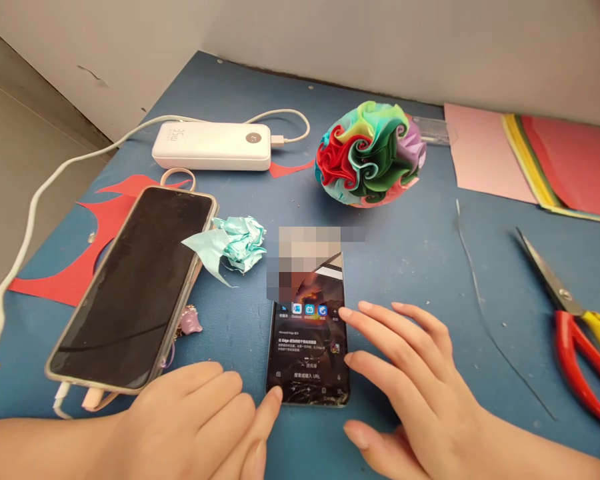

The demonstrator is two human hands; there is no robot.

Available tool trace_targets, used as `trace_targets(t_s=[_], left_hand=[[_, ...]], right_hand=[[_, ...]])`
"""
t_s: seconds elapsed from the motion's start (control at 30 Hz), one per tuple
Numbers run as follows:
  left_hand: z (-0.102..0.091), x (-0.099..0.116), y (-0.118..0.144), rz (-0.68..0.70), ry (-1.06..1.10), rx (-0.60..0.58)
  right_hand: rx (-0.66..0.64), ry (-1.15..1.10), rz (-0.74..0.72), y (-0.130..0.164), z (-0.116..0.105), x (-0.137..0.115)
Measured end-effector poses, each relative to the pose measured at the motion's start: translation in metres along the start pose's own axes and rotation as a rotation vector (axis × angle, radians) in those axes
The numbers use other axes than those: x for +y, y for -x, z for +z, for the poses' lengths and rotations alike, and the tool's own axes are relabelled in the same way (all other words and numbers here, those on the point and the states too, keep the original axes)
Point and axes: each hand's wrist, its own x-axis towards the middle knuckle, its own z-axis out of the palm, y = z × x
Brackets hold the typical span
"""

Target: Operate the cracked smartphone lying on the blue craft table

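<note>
A black smartphone (307, 347) with a lit screen lies flat on the blue table, its upper part covered by a blurred patch. App icons and lines of text show on it, and cracks run across its lower edge. My left hand (195, 413) is closed, most fingers curled, with the index finger extended to the phone's lower left corner. My right hand (410, 373) is open beside the phone's right edge, fingers spread, one fingertip at the screen's side. Left of the phone lies crumpled light-blue paper (245, 243).
A larger dark-screened phone (135, 287) lies left, over red paper scraps (80, 267). Behind are a white power bank (210, 147) with cables and a colourful curled-paper ball (370, 157). Red-handled scissors (565, 313), a thin wire (475, 287) and coloured paper sheets (495, 153) lie right.
</note>
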Motion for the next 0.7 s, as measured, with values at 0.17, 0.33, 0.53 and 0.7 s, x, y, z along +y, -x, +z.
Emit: trace_targets(t_s=[0.17, 0.33, 0.53, 0.7], left_hand=[[0.002, 0.001, -0.005, -0.006, 0.000, 0.011], [0.003, -0.001, -0.003, -0.009, 0.009, 0.001], [0.004, -0.004, 0.000, -0.015, 0.019, -0.007], [0.004, -0.008, 0.010, 0.044, 0.050, 0.046]], right_hand=[[0.005, 0.004, 0.020, -0.001, -0.001, 0.000], [0.007, -0.002, 0.035, -0.001, -0.002, 0.000], [0.008, 0.010, 0.021, 0.000, -0.005, 0.000], [-0.009, 0.036, -0.094, 0.002, -0.007, 0.002]])
